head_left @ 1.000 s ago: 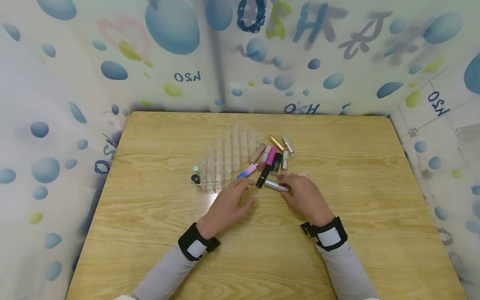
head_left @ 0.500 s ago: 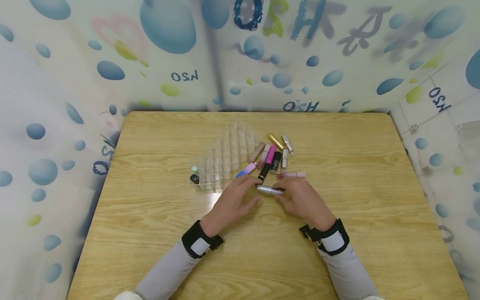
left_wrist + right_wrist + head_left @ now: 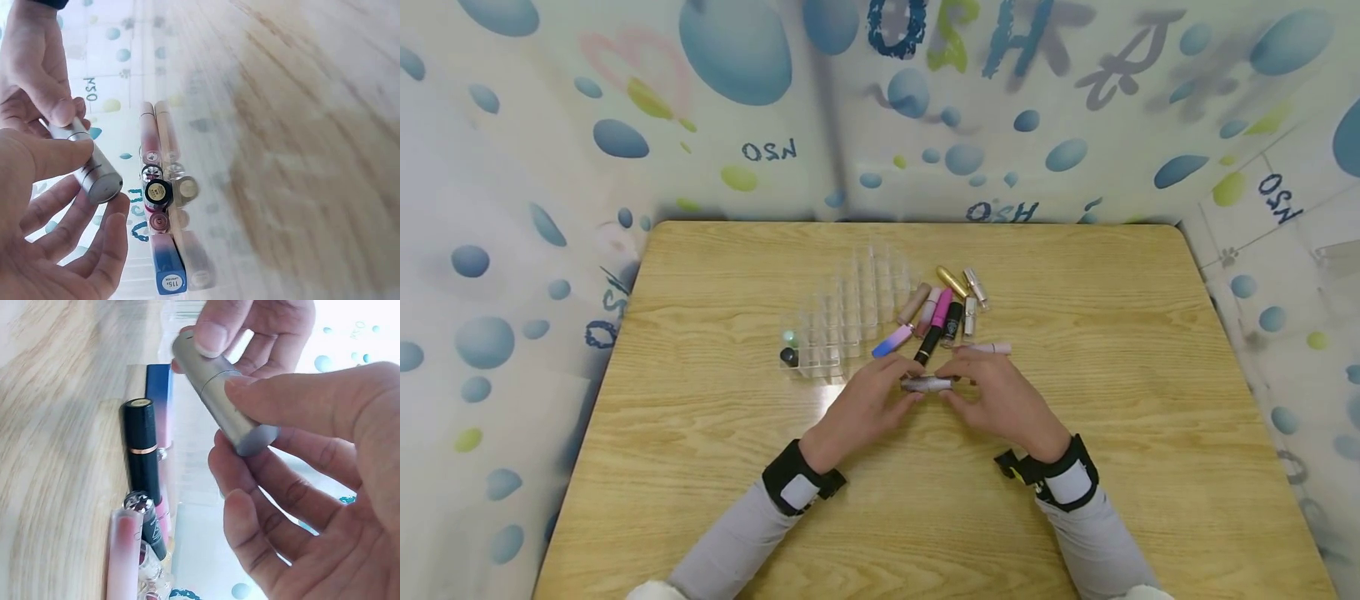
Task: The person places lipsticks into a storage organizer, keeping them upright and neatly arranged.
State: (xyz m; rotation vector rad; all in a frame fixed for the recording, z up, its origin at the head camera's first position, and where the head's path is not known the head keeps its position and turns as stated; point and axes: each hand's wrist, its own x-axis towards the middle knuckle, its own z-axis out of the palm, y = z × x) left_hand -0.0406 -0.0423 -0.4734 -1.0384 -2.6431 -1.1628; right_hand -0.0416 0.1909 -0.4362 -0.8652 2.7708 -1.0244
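Observation:
A silver lipstick tube (image 3: 927, 384) is held level between both hands in the head view. My left hand (image 3: 859, 410) pinches one end with thumb and fingers, while my right hand (image 3: 1006, 402) pinches the other. Both wrist views show the silver lipstick tube (image 3: 103, 178) raised off the table, its cap seam a thin line between the thumbs. Just beyond the hands lie a black-and-pink tube (image 3: 942, 308), a blue-to-lilac tube (image 3: 892, 342) and a pale pink lip gloss tube (image 3: 125, 556).
A clear stepped organizer (image 3: 850, 317) stands left of the loose tubes. A black-capped item (image 3: 789, 357) and a mint-green-capped one (image 3: 790, 338) sit in its front-left slots. Farther back lie a gold tube (image 3: 952, 282) and several other cosmetics. The wooden table (image 3: 700, 433) meets a patterned wall behind.
My right hand has drawn the silver lipstick tube left from beside the pile. The left hand, which was free of it, now grips its other end. The remaining tubes look almost unmoved.

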